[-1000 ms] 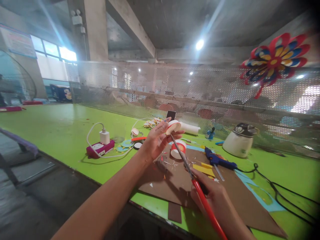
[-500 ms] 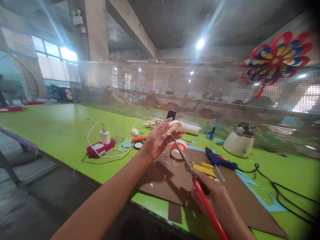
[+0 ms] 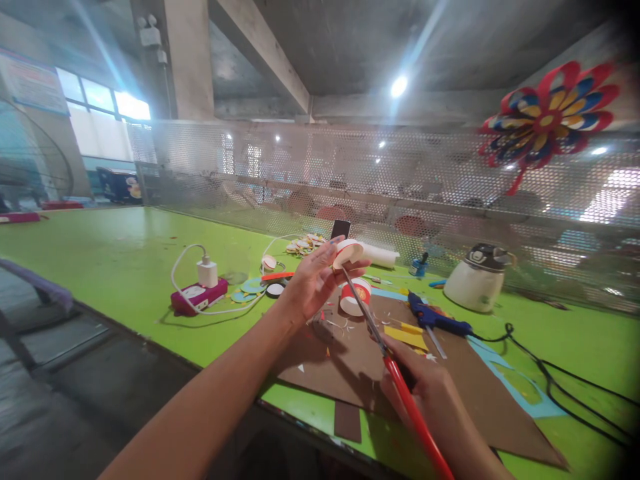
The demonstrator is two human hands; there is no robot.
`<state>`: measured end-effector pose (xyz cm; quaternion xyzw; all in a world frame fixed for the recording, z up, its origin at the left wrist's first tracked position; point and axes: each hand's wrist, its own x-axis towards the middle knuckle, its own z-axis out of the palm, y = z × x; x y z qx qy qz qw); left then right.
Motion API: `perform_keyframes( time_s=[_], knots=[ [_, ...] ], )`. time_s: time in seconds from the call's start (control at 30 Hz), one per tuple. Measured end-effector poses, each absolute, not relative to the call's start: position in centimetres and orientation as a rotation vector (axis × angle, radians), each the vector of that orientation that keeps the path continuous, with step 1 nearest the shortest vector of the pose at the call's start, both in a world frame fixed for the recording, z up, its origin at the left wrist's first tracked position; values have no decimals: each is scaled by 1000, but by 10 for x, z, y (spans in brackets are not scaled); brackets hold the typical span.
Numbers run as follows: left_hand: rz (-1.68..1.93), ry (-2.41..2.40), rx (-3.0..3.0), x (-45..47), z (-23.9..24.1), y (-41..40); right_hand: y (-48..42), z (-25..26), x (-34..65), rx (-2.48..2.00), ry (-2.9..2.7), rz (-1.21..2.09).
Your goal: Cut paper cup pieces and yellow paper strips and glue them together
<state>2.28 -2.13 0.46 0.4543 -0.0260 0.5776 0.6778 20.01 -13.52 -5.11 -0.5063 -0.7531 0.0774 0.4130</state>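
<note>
My left hand [image 3: 313,280] is raised over the green table [image 3: 120,260], fingers pinched on a small red and white paper ring [image 3: 347,253]. My right hand [image 3: 430,393] grips red-handled scissors [image 3: 395,380], whose blades point up and touch the ring's lower edge. Below them a second red and white paper ring [image 3: 354,297] stands on a brown card sheet [image 3: 350,367], amid small paper scraps.
A blue glue gun [image 3: 434,321] and yellow paper [image 3: 406,337] lie on the brown sheet, with black cables at the right. A magenta power strip with a white charger [image 3: 199,291] sits left. A white pot [image 3: 473,278], a perforated mesh wall and a paper pinwheel [image 3: 545,120] stand behind.
Almost nothing has moved. Both hands, the ring and the scissors keep their positions; only the view has shifted slightly.
</note>
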Motion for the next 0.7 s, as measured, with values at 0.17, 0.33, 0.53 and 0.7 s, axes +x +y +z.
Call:
perform_keyframes(
  time_s=[0.17, 0.33, 0.53, 0.7],
  knots=[
    [1299, -50, 1016, 24, 5, -22, -139, -50, 196, -1256, -1869, 223],
    [1304, -37, 1019, 24, 6, -23, -135, -49, 201, -1268, -1968, 128],
    [1321, -13, 968, 24, 5, -22, -132, -48, 202, -1350, -1950, 83],
    [1321, -12, 965, 24, 4, -21, -132, -52, 203, -1349, -1959, 124]
  ],
)
